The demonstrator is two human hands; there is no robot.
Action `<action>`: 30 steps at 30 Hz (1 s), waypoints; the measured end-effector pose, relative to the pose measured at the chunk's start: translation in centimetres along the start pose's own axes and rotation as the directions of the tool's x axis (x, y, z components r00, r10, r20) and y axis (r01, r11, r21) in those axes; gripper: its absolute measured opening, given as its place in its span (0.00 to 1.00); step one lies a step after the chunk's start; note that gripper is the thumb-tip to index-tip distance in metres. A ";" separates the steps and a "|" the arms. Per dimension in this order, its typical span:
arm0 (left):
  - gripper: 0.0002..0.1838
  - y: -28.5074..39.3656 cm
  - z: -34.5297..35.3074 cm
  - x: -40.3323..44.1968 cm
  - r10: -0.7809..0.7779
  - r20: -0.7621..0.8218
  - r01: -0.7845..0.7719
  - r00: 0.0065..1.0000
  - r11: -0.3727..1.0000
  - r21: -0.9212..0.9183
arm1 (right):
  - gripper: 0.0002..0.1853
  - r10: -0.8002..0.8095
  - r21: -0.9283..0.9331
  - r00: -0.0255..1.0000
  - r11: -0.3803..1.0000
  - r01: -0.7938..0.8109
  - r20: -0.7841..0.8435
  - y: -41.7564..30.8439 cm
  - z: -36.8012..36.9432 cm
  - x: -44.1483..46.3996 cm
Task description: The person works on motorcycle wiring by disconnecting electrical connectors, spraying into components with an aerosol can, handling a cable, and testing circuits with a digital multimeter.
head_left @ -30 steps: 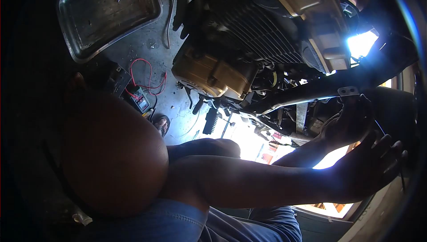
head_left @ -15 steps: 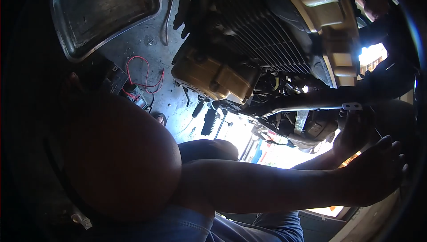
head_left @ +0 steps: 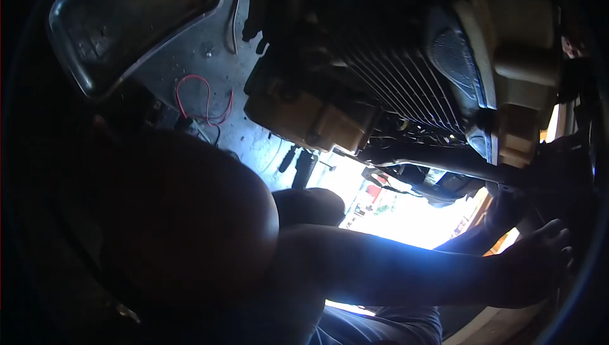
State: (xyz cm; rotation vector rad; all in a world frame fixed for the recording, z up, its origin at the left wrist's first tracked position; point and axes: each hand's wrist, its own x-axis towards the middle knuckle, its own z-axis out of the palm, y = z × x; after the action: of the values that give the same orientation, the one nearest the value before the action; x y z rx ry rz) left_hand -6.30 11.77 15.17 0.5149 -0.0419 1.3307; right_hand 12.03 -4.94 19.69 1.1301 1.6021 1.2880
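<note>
My right hand [head_left: 544, 259] is closed around a thin metal rod [head_left: 538, 214], whose upper end runs into shadow. Just above it, my left hand [head_left: 501, 212] is raised to the underside of a dark tube [head_left: 444, 162] below the engine. Darkness hides its fingers and anything in them. Ribbed fins [head_left: 406, 85] and a tan cover [head_left: 523, 59] on the engine [head_left: 311, 117] lie above both hands.
A metal tray [head_left: 136, 28] holding small parts lies on the floor at upper left. A red cable [head_left: 209, 101] loops beside a dark box. Part of another person's skin [head_left: 571, 47] shows at upper right.
The view has shifted, so the engine looks larger and lower right. Both hands have stayed near the tube, now darker. The tube's bracket has dropped into shadow.
</note>
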 end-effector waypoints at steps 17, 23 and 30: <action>0.13 -0.4 2.3 1.0 -0.084 0.354 0.177 0.931 0.955 -0.238 | 0.17 -0.058 -0.013 0.998 0.998 0.058 -0.015 2.3 0.5 0.9; 0.10 0.0 4.3 0.5 -0.071 -0.007 0.071 0.997 0.997 -0.031 | 0.17 -0.081 -0.033 0.997 0.996 0.080 -0.020 2.7 0.4 0.9; 0.10 0.4 4.1 0.6 -0.105 -0.001 0.105 0.994 0.990 -0.090 | 0.17 -0.098 -0.042 0.995 0.994 0.097 -0.016 3.2 0.1 1.1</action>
State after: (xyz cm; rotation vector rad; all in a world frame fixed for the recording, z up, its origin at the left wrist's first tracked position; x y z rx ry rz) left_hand -5.50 10.77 19.16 0.4313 -0.0687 1.2216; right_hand 12.32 -3.60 22.81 1.0056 1.6162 1.2650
